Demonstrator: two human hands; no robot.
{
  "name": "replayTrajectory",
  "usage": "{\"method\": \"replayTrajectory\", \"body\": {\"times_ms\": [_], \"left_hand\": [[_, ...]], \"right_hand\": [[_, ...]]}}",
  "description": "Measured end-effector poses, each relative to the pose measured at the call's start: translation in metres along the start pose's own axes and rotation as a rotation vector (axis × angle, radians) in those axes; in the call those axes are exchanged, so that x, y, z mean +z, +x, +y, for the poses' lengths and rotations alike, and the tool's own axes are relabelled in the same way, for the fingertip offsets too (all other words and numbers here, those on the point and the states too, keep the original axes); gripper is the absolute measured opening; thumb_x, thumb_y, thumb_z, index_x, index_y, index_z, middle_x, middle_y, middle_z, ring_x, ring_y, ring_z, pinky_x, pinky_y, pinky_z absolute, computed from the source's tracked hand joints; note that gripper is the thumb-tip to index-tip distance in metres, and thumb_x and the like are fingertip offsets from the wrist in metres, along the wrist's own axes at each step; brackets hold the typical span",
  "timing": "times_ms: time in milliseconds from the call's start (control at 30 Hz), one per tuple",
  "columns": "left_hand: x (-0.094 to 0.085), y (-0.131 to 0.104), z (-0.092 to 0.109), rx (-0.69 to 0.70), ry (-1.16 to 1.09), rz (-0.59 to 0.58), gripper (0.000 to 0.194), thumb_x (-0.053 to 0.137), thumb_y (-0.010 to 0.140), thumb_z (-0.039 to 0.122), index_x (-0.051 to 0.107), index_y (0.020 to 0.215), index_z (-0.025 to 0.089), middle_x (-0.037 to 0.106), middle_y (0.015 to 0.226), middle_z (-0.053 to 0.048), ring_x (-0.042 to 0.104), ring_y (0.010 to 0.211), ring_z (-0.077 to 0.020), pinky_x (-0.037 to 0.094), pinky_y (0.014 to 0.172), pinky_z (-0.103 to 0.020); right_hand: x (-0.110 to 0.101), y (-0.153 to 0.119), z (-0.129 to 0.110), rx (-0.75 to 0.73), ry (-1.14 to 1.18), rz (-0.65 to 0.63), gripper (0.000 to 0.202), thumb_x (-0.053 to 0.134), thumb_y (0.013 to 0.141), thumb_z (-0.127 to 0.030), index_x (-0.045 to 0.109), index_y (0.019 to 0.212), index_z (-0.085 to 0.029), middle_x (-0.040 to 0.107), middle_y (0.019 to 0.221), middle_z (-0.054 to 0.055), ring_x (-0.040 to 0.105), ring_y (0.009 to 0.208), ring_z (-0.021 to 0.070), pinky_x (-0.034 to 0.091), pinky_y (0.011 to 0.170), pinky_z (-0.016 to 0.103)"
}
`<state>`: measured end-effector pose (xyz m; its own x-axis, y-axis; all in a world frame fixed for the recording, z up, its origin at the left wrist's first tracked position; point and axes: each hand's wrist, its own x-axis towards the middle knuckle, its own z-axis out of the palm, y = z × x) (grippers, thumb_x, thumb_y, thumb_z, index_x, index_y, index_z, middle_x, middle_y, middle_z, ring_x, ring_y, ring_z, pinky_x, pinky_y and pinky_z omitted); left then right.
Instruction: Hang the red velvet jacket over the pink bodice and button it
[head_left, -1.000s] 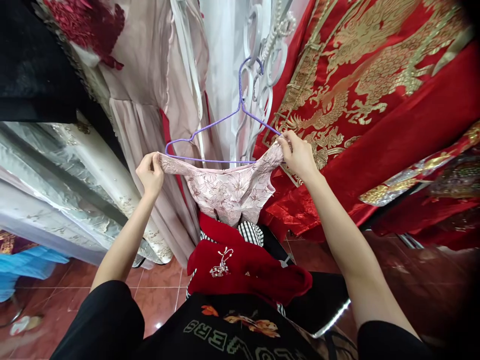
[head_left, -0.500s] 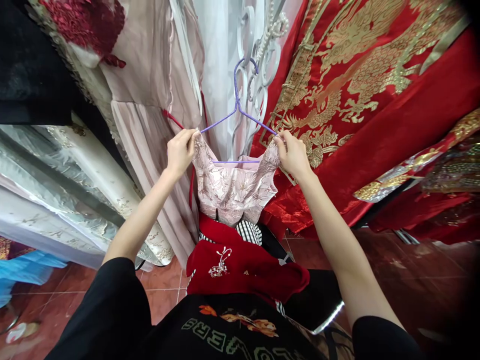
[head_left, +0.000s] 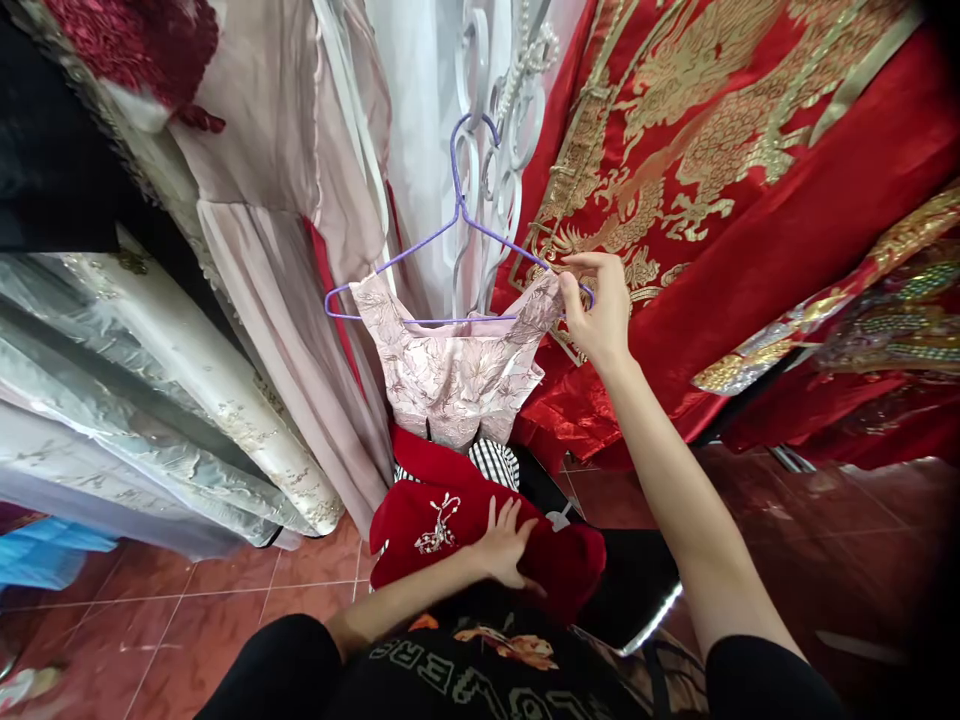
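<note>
A pink floral dress (head_left: 450, 370) hangs by its shoulder straps on a purple hanger (head_left: 459, 205), whose hook is on a white scrolled metal frame (head_left: 474, 75). My right hand (head_left: 598, 305) is at the dress's right strap near the hanger's end, thumb and index finger apart around it. Lower down, my left hand (head_left: 506, 543) lies with spread fingers on a dark red garment (head_left: 457, 500) with a sparkling brooch. That garment lies across my lap, over black-and-white checked cloth (head_left: 495, 463).
Long pale gowns (head_left: 180, 370) hang on the left, beside a dusty pink dress (head_left: 255, 150). Red cloth with gold embroidery (head_left: 675, 150) hangs on the right. Reddish floor tiles (head_left: 232, 580) show below.
My left hand has let go of the dress's left strap and moved down onto the red garment. The hanger's left end is now exposed. My right hand's fingers have loosened at the right strap.
</note>
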<state>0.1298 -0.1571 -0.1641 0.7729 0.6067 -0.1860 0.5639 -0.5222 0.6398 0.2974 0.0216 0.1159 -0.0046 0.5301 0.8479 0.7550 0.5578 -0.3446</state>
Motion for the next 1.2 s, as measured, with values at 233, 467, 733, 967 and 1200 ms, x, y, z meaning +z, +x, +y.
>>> {"method": "replayTrajectory", "body": {"times_ms": [233,467,733,967,1200], "left_hand": [[-0.010,0.000,0.028,0.159,-0.198,0.112,0.073,0.060,0.082,0.070,0.051,0.142,0.029,0.045,0.153,-0.013,0.038,0.145,-0.0295,0.013,0.123,-0.057],[0.032,0.018,0.062,0.242,0.318,-0.017,0.045,0.069,0.083,0.044,0.069,0.110,0.009,0.058,0.127,-0.025,0.053,0.123,-0.0384,0.034,0.109,-0.063],[0.006,0.022,0.055,0.025,-0.053,0.014,0.022,0.061,0.080,0.023,0.066,0.100,0.016,0.071,0.095,-0.011,0.064,0.095,-0.0265,0.047,0.097,-0.044],[-0.105,0.005,0.029,-0.343,-0.816,0.399,0.020,0.037,0.082,0.016,0.056,0.086,0.019,0.063,0.082,-0.001,0.056,0.077,-0.0147,0.048,0.079,-0.028],[-0.230,-0.051,0.032,-0.027,-0.794,0.732,0.008,0.047,0.079,0.026,0.051,0.074,0.021,0.050,0.067,0.002,0.047,0.063,-0.0136,0.043,0.065,-0.027]], "right_hand": [[-0.008,-0.028,-0.026,0.036,0.110,-0.191,0.023,0.049,0.097,-0.043,0.063,0.097,-0.025,0.069,0.092,0.005,0.064,0.080,0.0199,0.053,0.078,0.037],[-0.004,-0.051,-0.034,0.088,0.254,-0.373,0.020,0.056,0.094,-0.041,0.066,0.095,-0.024,0.071,0.080,0.002,0.066,0.070,0.0182,0.053,0.072,0.034],[-0.008,-0.068,-0.019,0.256,0.386,-0.550,0.027,0.064,0.088,-0.047,0.064,0.101,-0.023,0.068,0.080,0.002,0.065,0.070,0.0173,0.053,0.068,0.033],[0.003,-0.101,0.000,0.463,1.042,-1.167,0.068,0.073,0.079,-0.057,0.046,0.133,-0.025,0.064,0.123,0.012,0.066,0.110,0.0210,0.050,0.097,0.041],[-0.011,-0.101,-0.041,0.522,0.903,-1.160,0.037,0.069,0.084,-0.054,0.069,0.102,-0.022,0.069,0.092,0.002,0.066,0.092,0.0195,0.054,0.083,0.034]]}}
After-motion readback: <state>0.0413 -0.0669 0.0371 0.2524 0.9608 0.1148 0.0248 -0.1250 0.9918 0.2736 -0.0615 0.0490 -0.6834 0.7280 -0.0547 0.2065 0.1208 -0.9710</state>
